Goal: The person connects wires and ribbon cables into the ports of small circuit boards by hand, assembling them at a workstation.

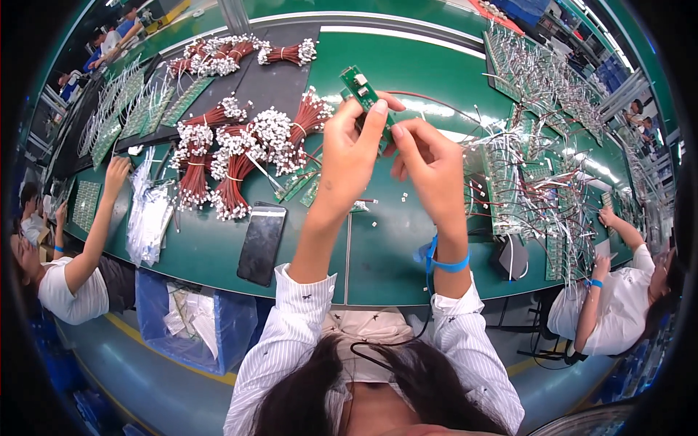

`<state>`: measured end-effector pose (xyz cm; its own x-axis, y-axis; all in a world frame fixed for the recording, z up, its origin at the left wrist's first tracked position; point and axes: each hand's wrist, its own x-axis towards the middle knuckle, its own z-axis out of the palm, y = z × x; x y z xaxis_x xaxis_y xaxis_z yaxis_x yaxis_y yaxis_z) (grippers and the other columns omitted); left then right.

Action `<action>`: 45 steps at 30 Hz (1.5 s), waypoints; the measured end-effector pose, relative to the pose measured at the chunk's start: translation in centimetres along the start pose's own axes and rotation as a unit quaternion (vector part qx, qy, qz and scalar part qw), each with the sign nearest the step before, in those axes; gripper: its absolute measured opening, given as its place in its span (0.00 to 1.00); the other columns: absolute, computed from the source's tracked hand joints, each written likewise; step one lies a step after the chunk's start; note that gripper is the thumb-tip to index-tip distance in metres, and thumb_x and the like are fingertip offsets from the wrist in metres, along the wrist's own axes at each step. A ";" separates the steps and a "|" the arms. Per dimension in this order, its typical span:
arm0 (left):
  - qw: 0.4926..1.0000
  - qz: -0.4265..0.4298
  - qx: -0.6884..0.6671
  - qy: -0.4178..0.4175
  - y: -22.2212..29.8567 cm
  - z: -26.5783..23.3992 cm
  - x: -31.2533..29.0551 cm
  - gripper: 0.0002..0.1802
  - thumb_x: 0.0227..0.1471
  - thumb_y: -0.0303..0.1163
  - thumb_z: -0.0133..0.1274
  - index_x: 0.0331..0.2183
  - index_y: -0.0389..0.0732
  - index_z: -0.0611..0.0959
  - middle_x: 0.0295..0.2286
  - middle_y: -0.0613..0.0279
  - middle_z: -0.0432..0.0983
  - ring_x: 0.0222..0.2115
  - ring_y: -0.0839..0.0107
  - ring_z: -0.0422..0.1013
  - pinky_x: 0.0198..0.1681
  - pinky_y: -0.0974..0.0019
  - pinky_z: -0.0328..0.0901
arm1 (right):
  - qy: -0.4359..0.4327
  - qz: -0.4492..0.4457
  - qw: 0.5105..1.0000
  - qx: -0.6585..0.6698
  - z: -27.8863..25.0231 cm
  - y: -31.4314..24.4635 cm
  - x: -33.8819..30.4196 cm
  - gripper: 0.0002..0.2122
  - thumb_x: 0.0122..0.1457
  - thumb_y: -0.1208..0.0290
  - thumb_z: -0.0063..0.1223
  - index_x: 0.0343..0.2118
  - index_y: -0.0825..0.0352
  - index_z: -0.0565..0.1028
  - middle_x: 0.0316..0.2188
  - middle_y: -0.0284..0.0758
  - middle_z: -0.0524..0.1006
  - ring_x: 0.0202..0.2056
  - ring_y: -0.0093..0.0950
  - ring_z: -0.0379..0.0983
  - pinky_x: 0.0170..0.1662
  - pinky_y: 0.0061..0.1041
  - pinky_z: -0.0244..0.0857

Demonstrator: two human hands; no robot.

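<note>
My left hand (350, 149) is closed on a narrow green circuit board (358, 84) with white connectors, tilted above the bench, its thumb lying along the board. At the board's lower end, the thumb and bent fingers of my right hand (430, 163) come together; what they pinch is hidden. A thin red wire (429, 97) arcs away to the right from behind the board. Below my hands, small green boards (294, 185) and several tiny white connectors (374, 224) lie on the green bench mat (385, 269).
Bundles of red wires with white plugs (236, 163) lie left, near a black phone (262, 243) and clear plastic bags (149, 218). Wired green boards (523, 174) pile up right, by a dark box (510, 258). A blue cord band (449, 263) circles my right wrist. Co-workers sit on both sides.
</note>
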<state>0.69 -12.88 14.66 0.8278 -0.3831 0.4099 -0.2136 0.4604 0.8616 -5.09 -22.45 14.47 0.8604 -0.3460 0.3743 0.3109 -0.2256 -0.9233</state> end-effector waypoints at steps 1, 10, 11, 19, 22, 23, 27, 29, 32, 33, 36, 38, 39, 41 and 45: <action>0.998 0.040 0.049 0.017 -0.4 0.0 0.1 0.11 0.56 0.33 0.43 0.31 0.35 0.76 0.26 0.66 0.65 0.24 0.83 0.63 0.23 0.75 0.59 | -0.001 0.003 1.000 0.002 0.2 0.2 0.1 0.07 0.56 0.71 0.49 0.25 0.69 0.72 0.14 0.30 0.70 0.13 0.17 0.64 0.15 0.16 0.57; 0.946 0.119 0.300 0.026 -1.6 1.4 0.1 0.09 0.52 0.28 0.46 0.33 0.32 0.75 0.28 0.52 0.61 0.23 0.61 0.64 0.25 0.63 0.59 | 0.205 -0.254 0.925 -0.194 -0.5 -0.2 0.7 0.06 0.45 0.80 0.57 0.29 0.70 0.74 0.26 0.33 0.74 0.17 0.21 0.68 0.20 0.17 0.63; 0.919 0.149 0.364 0.013 -1.7 1.6 0.1 0.09 0.51 0.27 0.46 0.34 0.31 0.74 0.29 0.50 0.60 0.24 0.58 0.65 0.25 0.61 0.59 | 0.209 -0.263 0.927 -0.166 -0.6 -0.3 0.7 0.07 0.45 0.81 0.57 0.30 0.70 0.74 0.26 0.33 0.74 0.17 0.20 0.68 0.20 0.17 0.63; 0.881 0.201 0.428 0.020 -1.5 2.2 -0.4 0.09 0.48 0.22 0.46 0.36 0.37 0.74 0.30 0.46 0.58 0.24 0.53 0.64 0.26 0.58 0.60 | 0.199 -0.219 0.951 -0.088 -1.4 0.3 0.8 0.05 0.44 0.82 0.58 0.26 0.71 0.74 0.22 0.33 0.74 0.20 0.18 0.69 0.22 0.16 0.62; 0.866 0.197 0.457 0.037 -1.2 2.1 -0.5 0.09 0.48 0.22 0.48 0.35 0.37 0.74 0.29 0.46 0.59 0.23 0.53 0.64 0.25 0.58 0.59 | 0.194 -0.221 0.954 -0.063 -1.3 0.2 0.4 0.05 0.44 0.82 0.58 0.23 0.71 0.73 0.21 0.32 0.73 0.21 0.17 0.69 0.23 0.15 0.62; 0.862 0.204 0.461 0.043 -1.3 2.0 -0.5 0.08 0.47 0.22 0.48 0.34 0.36 0.74 0.28 0.46 0.59 0.23 0.53 0.64 0.25 0.57 0.59 | 0.193 -0.218 0.955 -0.052 -1.2 0.1 0.4 0.04 0.43 0.83 0.58 0.23 0.71 0.73 0.20 0.32 0.72 0.21 0.17 0.68 0.23 0.15 0.61; 0.842 0.226 0.479 0.102 -1.3 2.0 -0.3 0.05 0.48 0.23 0.48 0.31 0.34 0.74 0.27 0.45 0.60 0.22 0.51 0.64 0.25 0.56 0.58 | 0.218 -0.200 0.955 -0.015 -1.2 -0.3 -0.1 0.04 0.43 0.84 0.57 0.22 0.71 0.72 0.20 0.31 0.72 0.20 0.16 0.68 0.23 0.14 0.61; 0.832 0.201 0.496 0.145 -0.8 0.2 0.6 0.06 0.50 0.26 0.47 0.31 0.34 0.75 0.26 0.49 0.61 0.22 0.58 0.64 0.24 0.59 0.58 | 0.215 -0.206 0.954 -0.041 -1.8 -1.5 -0.6 0.04 0.44 0.83 0.57 0.22 0.71 0.72 0.19 0.31 0.72 0.20 0.16 0.68 0.23 0.14 0.61; 0.897 0.106 0.404 0.146 0.7 -2.1 0.8 0.10 0.53 0.32 0.46 0.29 0.35 0.75 0.24 0.60 0.63 0.21 0.72 0.62 0.23 0.66 0.55 | 0.138 -0.156 0.967 -0.145 -3.6 -2.0 -1.1 0.03 0.44 0.81 0.56 0.22 0.69 0.72 0.19 0.31 0.72 0.19 0.18 0.69 0.22 0.16 0.61; 0.951 0.035 0.291 0.102 1.1 -2.4 0.7 0.12 0.55 0.35 0.45 0.29 0.36 0.75 0.23 0.66 0.64 0.20 0.79 0.60 0.22 0.70 0.53 | 0.060 -0.098 0.969 -0.217 -4.0 -1.9 -1.2 0.03 0.44 0.80 0.55 0.22 0.69 0.72 0.18 0.32 0.72 0.18 0.19 0.69 0.22 0.17 0.62; 0.995 0.006 0.097 0.028 1.1 -1.9 0.4 0.13 0.55 0.38 0.45 0.27 0.38 0.76 0.24 0.73 0.66 0.23 0.86 0.56 0.26 0.78 0.51 | -0.033 -0.021 0.930 -0.366 -4.7 -1.2 -0.9 0.02 0.47 0.76 0.54 0.25 0.68 0.74 0.19 0.32 0.74 0.20 0.22 0.71 0.25 0.19 0.63; 0.998 -0.023 -0.030 -0.040 1.1 -1.5 0.3 0.13 0.56 0.38 0.43 0.28 0.39 0.75 0.25 0.73 0.67 0.25 0.85 0.57 0.30 0.79 0.51 | -0.099 -0.021 0.871 -0.481 -5.4 0.2 -0.9 0.04 0.47 0.72 0.53 0.26 0.65 0.75 0.22 0.35 0.75 0.22 0.33 0.71 0.27 0.28 0.64; 0.998 -0.023 -0.031 -0.042 1.0 -1.5 0.3 0.13 0.56 0.38 0.43 0.28 0.39 0.75 0.25 0.73 0.67 0.25 0.85 0.57 0.30 0.79 0.51 | -0.097 -0.021 0.871 -0.482 -5.7 0.7 -1.0 0.04 0.47 0.72 0.53 0.26 0.65 0.75 0.22 0.35 0.75 0.22 0.33 0.71 0.27 0.28 0.64; 0.986 -0.065 -0.119 -0.094 0.7 -1.4 0.5 0.14 0.57 0.38 0.41 0.28 0.39 0.73 0.25 0.70 0.67 0.26 0.83 0.60 0.30 0.78 0.54 | -0.127 -0.030 0.838 -0.529 -6.0 1.0 -1.1 0.04 0.49 0.74 0.52 0.28 0.64 0.75 0.24 0.36 0.76 0.25 0.35 0.72 0.28 0.28 0.64; 0.965 -0.111 -0.187 -0.147 0.3 -1.5 0.7 0.14 0.57 0.40 0.40 0.28 0.39 0.72 0.26 0.68 0.67 0.27 0.81 0.62 0.32 0.75 0.58 | -0.070 -0.179 0.907 -0.375 -5.5 0.4 0.0 0.06 0.50 0.76 0.49 0.31 0.69 0.74 0.25 0.40 0.74 0.24 0.36 0.72 0.27 0.30 0.65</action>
<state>1.97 -11.78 14.76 0.6367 -0.6912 0.3418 0.1994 0.5758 0.7929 -7.21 -27.57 14.62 0.8184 -0.0210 0.5743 0.2631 -0.8747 -0.4070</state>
